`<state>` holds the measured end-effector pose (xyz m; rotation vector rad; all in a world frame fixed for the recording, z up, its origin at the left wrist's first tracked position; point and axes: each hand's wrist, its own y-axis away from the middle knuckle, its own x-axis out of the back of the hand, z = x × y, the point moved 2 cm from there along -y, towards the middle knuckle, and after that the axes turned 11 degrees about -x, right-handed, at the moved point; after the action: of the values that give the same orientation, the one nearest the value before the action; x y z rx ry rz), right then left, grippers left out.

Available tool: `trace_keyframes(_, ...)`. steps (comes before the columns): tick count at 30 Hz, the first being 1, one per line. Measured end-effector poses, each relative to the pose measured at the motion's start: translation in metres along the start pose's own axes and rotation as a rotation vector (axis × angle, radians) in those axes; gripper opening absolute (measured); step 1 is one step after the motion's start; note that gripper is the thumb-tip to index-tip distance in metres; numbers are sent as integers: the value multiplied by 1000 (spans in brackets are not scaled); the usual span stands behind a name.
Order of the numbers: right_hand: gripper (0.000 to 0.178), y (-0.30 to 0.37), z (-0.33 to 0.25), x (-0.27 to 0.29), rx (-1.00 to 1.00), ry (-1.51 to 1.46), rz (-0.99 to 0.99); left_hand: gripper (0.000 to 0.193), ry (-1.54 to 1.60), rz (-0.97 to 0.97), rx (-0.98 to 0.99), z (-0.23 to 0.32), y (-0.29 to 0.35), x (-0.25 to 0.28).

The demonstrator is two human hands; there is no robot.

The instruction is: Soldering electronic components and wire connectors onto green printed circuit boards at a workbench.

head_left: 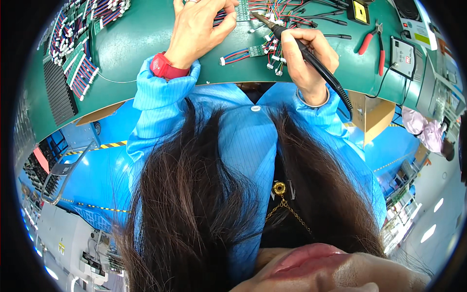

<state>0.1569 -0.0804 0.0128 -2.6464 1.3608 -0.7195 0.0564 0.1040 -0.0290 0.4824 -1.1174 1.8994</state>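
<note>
My right hand (pixel 311 58) grips a soldering iron (pixel 304 48) with a black handle and cord. Its metal tip rests at or just above a strip of small green circuit boards (pixel 242 10) at the top of the view. Beside that strip, my left hand (pixel 197 36) has its thumb and fingers curled together. Red, blue and black wires (pixel 221 18) run between and under them; what the fingertips pinch is hidden. Between my hands lies a small green board (pixel 255 50) with coloured wires and white connectors on both ends.
Wired boards (pixel 80 73) are heaped at the left, beside a black ridged strip (pixel 59 92). Loose cables (pixel 292 14) spread across the top. To the right lie red-handled cutters (pixel 374 46), a yellow sponge holder (pixel 360 12) and a white box (pixel 403 57) with a cord on the green mat (pixel 126 48).
</note>
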Motion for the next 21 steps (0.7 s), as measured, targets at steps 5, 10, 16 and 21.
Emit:
trace_keyframes(5,7,1,0,-3,-19,-22,-12,7,-28,-2,3,-1,2,-2)
trace_keyframes(10,7,0,2,-5,-34,-36,-14,7,-32,-36,35,-3,2,-3)
trace_keyframes(16,7,-1,5,-5,-9,-13,-2,8,-30,16,-12,-6,4,-7)
trace_keyframes(21,7,-1,5,-5,-8,-18,-7,9,-53,38,-55,-9,5,-10)
